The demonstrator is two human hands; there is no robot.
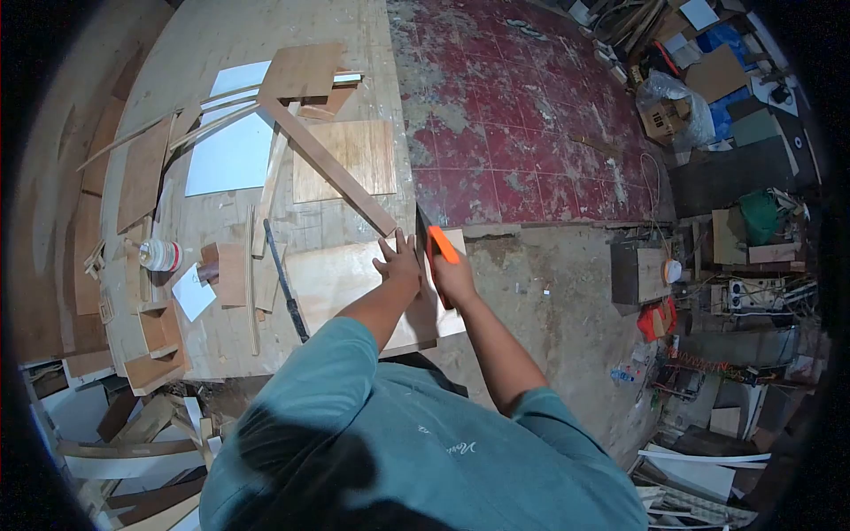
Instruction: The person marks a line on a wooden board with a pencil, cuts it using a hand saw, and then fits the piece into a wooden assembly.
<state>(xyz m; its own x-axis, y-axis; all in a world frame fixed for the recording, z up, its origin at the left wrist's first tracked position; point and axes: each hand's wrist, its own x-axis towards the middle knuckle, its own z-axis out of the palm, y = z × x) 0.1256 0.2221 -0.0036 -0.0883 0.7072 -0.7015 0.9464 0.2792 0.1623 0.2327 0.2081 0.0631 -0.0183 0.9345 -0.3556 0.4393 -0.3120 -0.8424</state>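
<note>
Teal sleeves (332, 372) are nearest, and from them two bare forearms (505, 350) go to one pale, flat wooden board (323, 270) at the edge of the light plywood worktable (208, 350). From where I stand, the step in hand seems to be sawing. To do it well, I would say, the left hand (400, 265) should press the board firmly down, the strokes should be long and calm, and the dark, thin blade (422, 221) should follow one straight line, away from the left fingers. Lighter strokes would be wise at the end, because the part which seems to pass the table's edge could split. The board lies under the left hand, whose fingers are spread wide upon it. The right hand (456, 277) holds a handsaw (444, 245) tightly by its orange handle, just beside those spread fingers; where exactly the teeth meet the wood, I cannot tell. Just beyond the left fingertips is the end of one long, narrow, brown wooden strip (336, 173), and farther away, past the table, there is a floor of worn red tiles (540, 106)
</note>
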